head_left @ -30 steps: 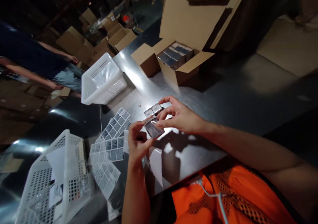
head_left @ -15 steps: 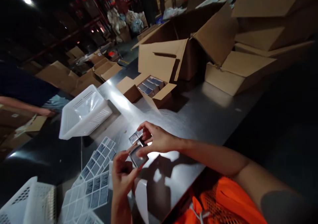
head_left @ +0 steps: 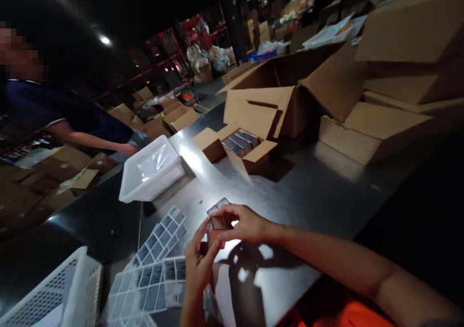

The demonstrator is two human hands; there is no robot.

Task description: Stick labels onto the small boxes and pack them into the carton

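Between the fingers of both hands is a small box (head_left: 216,224) with a dark top and an orange-lit side. My left hand (head_left: 197,257) pinches it from the near left. My right hand (head_left: 248,224) grips its right side, thumb and fingers closed on it. Just beyond the fingers, more small boxes (head_left: 222,202) stand on the metal table (head_left: 290,206), partly hidden. Sheets of rectangular labels (head_left: 159,237) lie left of my left hand, overlapping one another. A white object (head_left: 224,298) sits under my left wrist, its kind unclear.
A white plastic basket (head_left: 154,191) holding clear plastic stands beyond the labels; another basket (head_left: 81,288) is at lower left. An open carton (head_left: 235,165) of small boxes sits ahead. Larger cartons (head_left: 355,133) line the right back. A person in dark clothing (head_left: 83,119) stands at left.
The view has shifted, so the scene sits lower and further right. My hands have drawn closer together around the small box, which is now tilted to show its orange-lit side.
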